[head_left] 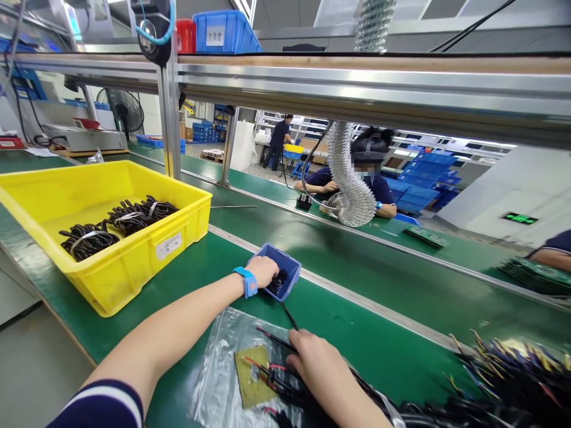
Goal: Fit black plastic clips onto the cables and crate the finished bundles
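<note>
My left hand point(264, 272), with a blue wrist strap point(247, 282), reaches into a small blue bin point(292, 270). Its fingers are bent together among small black parts point(279, 282); what they pinch is hidden. Lower down, my right hand point(319, 359) is closed round a black cable point(279, 340) whose thin wire end points left. Beneath it, more black cables with red wire ends point(285, 389) lie over a yellow-brown sponge-like square point(252, 380) and a clear plastic bag point(212, 362).
A yellow crate point(147, 252) with tied black cable bundles point(91, 239) stands at left. Many cables with coloured wire ends point(513, 380) lie at lower right. A metal shelf beam point(357, 83) crosses above. Beyond hangs a silver duct point(341, 160), near a seated person point(379, 184).
</note>
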`<act>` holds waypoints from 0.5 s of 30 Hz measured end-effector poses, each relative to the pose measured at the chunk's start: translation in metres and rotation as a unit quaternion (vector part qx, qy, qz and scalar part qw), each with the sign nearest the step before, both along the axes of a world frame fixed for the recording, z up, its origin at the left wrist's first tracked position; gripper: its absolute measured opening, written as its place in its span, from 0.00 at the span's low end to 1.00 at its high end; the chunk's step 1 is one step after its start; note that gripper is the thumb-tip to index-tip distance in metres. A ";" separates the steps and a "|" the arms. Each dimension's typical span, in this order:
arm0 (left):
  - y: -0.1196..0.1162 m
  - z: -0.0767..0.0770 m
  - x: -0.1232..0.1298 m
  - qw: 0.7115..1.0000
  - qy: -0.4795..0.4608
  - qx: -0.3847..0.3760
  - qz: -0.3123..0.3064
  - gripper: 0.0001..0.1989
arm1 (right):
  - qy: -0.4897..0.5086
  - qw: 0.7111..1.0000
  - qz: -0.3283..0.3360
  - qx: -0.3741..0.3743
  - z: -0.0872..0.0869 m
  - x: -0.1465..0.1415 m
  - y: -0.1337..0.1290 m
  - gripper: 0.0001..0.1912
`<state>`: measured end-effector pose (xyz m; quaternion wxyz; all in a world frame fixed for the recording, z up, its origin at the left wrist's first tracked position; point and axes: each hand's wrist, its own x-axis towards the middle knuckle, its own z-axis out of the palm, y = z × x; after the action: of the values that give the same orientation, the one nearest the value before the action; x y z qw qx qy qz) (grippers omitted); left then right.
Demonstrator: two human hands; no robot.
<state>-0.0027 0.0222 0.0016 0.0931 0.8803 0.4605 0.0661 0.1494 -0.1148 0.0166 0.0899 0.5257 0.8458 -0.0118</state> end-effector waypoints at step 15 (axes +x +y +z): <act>0.004 0.015 0.007 0.996 0.074 -0.037 0.029 0.13 | 0.076 0.990 0.060 -0.103 0.003 0.003 -0.005 0.14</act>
<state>0.0046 0.0263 0.0166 0.0891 0.8652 0.4932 -0.0139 0.1521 -0.1203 0.0200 0.0799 0.4595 0.8744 -0.1334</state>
